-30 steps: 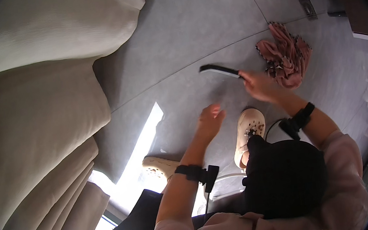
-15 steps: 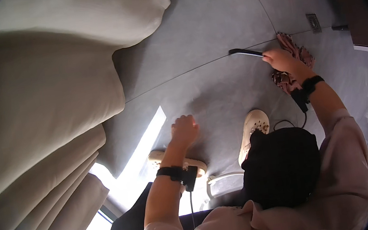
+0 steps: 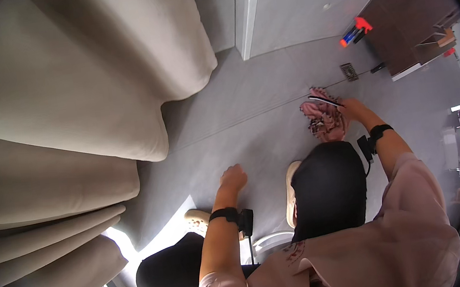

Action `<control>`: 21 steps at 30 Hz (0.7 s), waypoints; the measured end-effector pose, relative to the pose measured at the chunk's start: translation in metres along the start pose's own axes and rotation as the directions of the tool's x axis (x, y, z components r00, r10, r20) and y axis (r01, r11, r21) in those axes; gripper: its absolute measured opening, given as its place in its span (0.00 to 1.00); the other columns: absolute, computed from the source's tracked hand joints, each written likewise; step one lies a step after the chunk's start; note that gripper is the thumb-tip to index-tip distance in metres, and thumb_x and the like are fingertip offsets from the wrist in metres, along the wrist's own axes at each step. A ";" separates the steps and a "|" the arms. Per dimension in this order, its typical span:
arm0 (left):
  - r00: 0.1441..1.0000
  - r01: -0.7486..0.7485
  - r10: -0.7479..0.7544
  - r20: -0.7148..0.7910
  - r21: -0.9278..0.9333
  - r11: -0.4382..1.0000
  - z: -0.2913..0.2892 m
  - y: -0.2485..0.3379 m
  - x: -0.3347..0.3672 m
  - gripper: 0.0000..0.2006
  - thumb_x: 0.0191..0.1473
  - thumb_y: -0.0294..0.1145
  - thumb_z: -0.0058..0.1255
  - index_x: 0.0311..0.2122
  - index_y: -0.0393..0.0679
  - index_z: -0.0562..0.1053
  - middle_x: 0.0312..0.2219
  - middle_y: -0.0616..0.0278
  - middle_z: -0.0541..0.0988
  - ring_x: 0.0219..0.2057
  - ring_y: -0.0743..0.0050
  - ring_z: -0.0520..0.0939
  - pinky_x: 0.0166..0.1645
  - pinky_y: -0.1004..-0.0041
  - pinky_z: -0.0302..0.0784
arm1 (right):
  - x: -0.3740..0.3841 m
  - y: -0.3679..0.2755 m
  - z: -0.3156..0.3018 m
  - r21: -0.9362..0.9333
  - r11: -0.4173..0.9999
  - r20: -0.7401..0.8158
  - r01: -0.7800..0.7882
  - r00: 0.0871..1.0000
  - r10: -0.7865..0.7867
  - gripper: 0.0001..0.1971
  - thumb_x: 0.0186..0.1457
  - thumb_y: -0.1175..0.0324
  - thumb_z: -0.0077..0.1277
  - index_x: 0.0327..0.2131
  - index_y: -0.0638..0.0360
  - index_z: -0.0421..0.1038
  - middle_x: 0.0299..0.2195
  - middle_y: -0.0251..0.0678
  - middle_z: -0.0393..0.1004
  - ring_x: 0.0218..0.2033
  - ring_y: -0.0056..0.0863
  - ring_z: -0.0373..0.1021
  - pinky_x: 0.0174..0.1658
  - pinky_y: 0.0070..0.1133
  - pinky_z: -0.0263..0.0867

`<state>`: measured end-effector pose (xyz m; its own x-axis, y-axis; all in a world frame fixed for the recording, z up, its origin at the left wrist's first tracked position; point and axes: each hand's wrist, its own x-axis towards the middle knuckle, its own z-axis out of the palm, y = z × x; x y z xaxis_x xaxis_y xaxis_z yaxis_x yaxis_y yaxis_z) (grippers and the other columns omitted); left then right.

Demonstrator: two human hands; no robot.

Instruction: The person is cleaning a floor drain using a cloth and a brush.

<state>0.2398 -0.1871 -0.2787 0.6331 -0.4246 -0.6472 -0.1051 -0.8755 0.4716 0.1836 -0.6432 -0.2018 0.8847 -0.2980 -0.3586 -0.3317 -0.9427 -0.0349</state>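
My right hand (image 3: 352,110) is closed around a slim stick-like tool (image 3: 325,101), dark with a pale edge; its exact kind is too small to tell. The tool points left and slants across a crumpled pink cloth (image 3: 327,123) with a dark patterned trim, lying on the grey floor. Whether the tool touches the cloth I cannot tell. My left hand (image 3: 234,176) is curled in a loose fist above the floor, between my feet and the curtain side. Nothing sticks out of it.
Long beige curtains (image 3: 91,103) hang at the left. A red and blue spray bottle (image 3: 355,33) stands beside a dark brown cabinet (image 3: 399,16), near a floor drain (image 3: 349,72). My beige clog (image 3: 292,190) and black-clad knee (image 3: 329,188) are close by. Behind are a white door frame and wall.
The view has turned and shifted, showing more wall and cabinet. My right hand with the tool has come over the cloth. My left hand stays curled.
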 end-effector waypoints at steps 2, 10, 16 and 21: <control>1.000 0.026 -0.026 -0.015 -0.028 0.999 0.002 -0.019 -0.001 0.14 0.48 0.34 0.34 0.38 0.41 0.69 0.40 0.48 0.71 0.44 0.49 0.70 0.47 0.59 0.65 | -0.023 -0.024 -0.024 0.094 0.995 0.016 -0.016 1.000 0.015 0.15 0.47 0.58 0.43 0.32 0.59 0.71 0.32 0.46 0.71 0.34 0.44 0.67 0.38 0.33 0.63; 0.985 -0.022 -0.003 0.175 0.140 0.990 0.054 -0.024 0.018 0.15 0.47 0.33 0.34 0.39 0.40 0.69 0.39 0.47 0.72 0.43 0.48 0.71 0.47 0.59 0.66 | -0.035 0.003 -0.012 0.427 0.890 -0.352 -0.160 0.877 0.327 0.18 0.49 0.54 0.44 0.27 0.63 0.68 0.26 0.49 0.70 0.31 0.47 0.67 0.33 0.33 0.61; 0.984 -0.128 0.104 0.143 0.170 0.977 0.061 -0.037 0.039 0.12 0.43 0.37 0.43 0.32 0.42 0.71 0.32 0.51 0.75 0.37 0.52 0.74 0.41 0.62 0.69 | -0.008 0.039 -0.043 0.679 0.728 -0.367 -0.094 0.816 0.447 0.19 0.51 0.54 0.44 0.28 0.66 0.66 0.18 0.45 0.68 0.20 0.38 0.66 0.26 0.29 0.61; 0.981 -0.127 0.108 0.162 0.113 0.985 0.029 -0.007 0.036 0.13 0.43 0.35 0.41 0.34 0.41 0.71 0.33 0.49 0.75 0.37 0.51 0.74 0.42 0.61 0.69 | 0.011 0.032 -0.135 0.841 0.541 -0.362 -0.005 0.738 0.570 0.17 0.51 0.56 0.45 0.26 0.63 0.66 0.13 0.33 0.64 0.13 0.21 0.62 0.18 0.20 0.59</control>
<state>0.2412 -0.2029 -0.3222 0.4855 -0.5484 -0.6808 -0.2704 -0.8348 0.4796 0.2270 -0.6968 -0.0805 0.5823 -0.8112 0.0531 -0.4595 -0.3823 -0.8017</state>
